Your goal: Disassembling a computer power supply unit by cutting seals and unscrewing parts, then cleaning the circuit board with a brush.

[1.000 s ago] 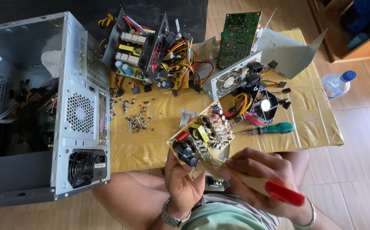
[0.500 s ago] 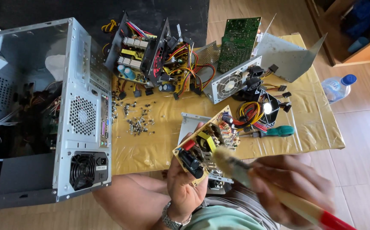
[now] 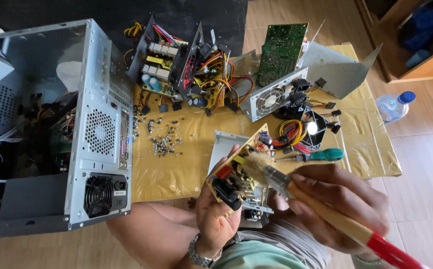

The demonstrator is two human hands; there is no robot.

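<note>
**Brush on the board**

My left hand (image 3: 216, 219) had its grip clamped on the power supply circuit board (image 3: 239, 174), fingers wrapped round its lower edge, thumb up along its near side. I held it tilted, above my lap and just short of the near edge of the yellow cloth (image 3: 176, 169) that covered the low bench. My right hand (image 3: 336, 209) was closed tight around the paintbrush (image 3: 321, 209), a wooden handle with a red end; its bristles touched the top of the board.

On the cloth just beyond the board lay a green-handled screwdriver (image 3: 326, 155), and near it a black fan (image 3: 313, 127) in a tangle of coloured wires. A grey power supply case (image 3: 273, 97) stood behind those, with a green circuit board (image 3: 281, 52) propped above it and a bent metal cover (image 3: 338, 69) to its right. More opened supplies (image 3: 176, 65) sat at the far left of the cloth, loose screws (image 3: 164, 142) scattered before them. An open computer tower (image 3: 96, 129) lay on its side at my left. A plastic water bottle (image 3: 393, 105) rested on the tiled floor, right of the cloth.
</note>
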